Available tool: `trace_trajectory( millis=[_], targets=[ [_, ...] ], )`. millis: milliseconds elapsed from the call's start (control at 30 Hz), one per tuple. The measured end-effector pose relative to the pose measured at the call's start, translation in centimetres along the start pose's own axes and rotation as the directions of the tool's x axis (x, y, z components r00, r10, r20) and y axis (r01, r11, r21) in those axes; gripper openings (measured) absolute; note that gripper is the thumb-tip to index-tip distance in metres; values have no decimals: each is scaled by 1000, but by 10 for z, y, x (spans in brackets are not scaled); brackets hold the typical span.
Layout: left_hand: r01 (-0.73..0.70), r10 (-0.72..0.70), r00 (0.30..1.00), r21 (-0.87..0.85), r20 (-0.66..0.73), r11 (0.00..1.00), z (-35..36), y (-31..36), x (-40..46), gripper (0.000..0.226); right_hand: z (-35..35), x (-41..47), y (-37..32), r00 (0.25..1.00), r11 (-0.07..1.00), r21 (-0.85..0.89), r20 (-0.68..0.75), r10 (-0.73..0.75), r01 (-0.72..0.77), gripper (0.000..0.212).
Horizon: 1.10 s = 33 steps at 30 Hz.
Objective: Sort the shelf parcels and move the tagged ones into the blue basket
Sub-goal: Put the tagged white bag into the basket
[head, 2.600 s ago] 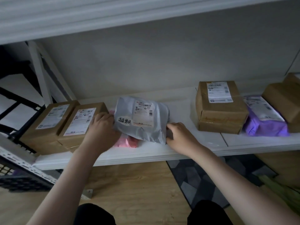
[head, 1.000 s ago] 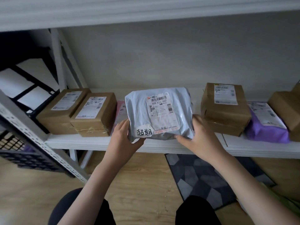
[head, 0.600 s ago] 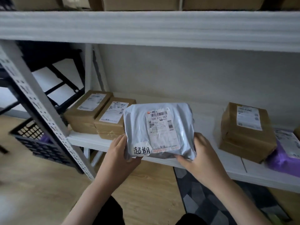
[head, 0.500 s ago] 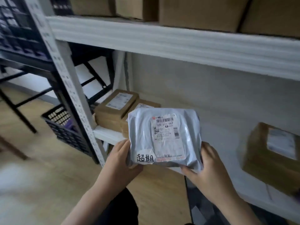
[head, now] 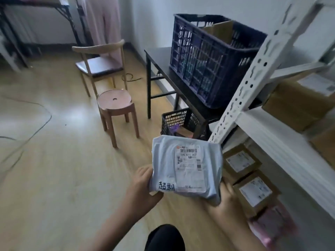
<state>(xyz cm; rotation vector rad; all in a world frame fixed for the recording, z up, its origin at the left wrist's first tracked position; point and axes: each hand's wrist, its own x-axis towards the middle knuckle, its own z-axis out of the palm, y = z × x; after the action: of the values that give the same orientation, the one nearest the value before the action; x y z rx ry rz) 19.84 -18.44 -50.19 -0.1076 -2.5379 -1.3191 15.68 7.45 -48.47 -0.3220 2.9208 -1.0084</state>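
I hold a grey poly-bag parcel (head: 186, 165) with a white shipping label and a handwritten tag at its lower left corner. My left hand (head: 143, 189) grips its left edge and my right hand (head: 226, 200) grips its lower right corner from beneath. The parcel is off the shelf, over the wooden floor. A small blue basket (head: 177, 120) stands on the floor just beyond the parcel, with a purple bag and a brown box inside. A large blue crate (head: 208, 57) sits on a black table (head: 157, 57).
The white shelf unit (head: 272, 127) is at the right, with two brown boxes (head: 252, 189) and a pink bag (head: 273, 225) on the lower level and more boxes above. A round stool (head: 116, 105), a chair (head: 101, 64) and floor cables stand to the left.
Both hands lifted the grey parcel off the shelf and carried it leftward. The view swung left from the shelf to the floor, stool and baskets.
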Motion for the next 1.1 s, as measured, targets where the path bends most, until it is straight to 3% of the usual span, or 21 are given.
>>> trace_trajectory(
  millis=[133,433,600,800,1000,1100],
  targets=[
    [139,-135,989,79,-57,987,-75,30,29,47,-34,34,-75,995,995,54,46,-89,86,62],
    [212,-200,974,117,-109,970,-209,108,76,39,-100,85,-212,986,990,78,108,-126,118,60],
    [198,-181,975,130,-131,971,-262,107,129,36,-114,141,-266,980,985,100,130,-153,141,66],
    [190,-174,973,94,-149,977,-308,96,213,43,-121,218,-323,981,978,118,71,-180,171,55],
    [134,-126,988,97,-87,986,-335,85,297,29,-133,285,-350,991,980,151,23,-135,130,52],
    [116,-111,992,100,-51,988,-338,76,340,35,-141,320,-352,995,982,161,-5,-103,103,53]
  ],
)
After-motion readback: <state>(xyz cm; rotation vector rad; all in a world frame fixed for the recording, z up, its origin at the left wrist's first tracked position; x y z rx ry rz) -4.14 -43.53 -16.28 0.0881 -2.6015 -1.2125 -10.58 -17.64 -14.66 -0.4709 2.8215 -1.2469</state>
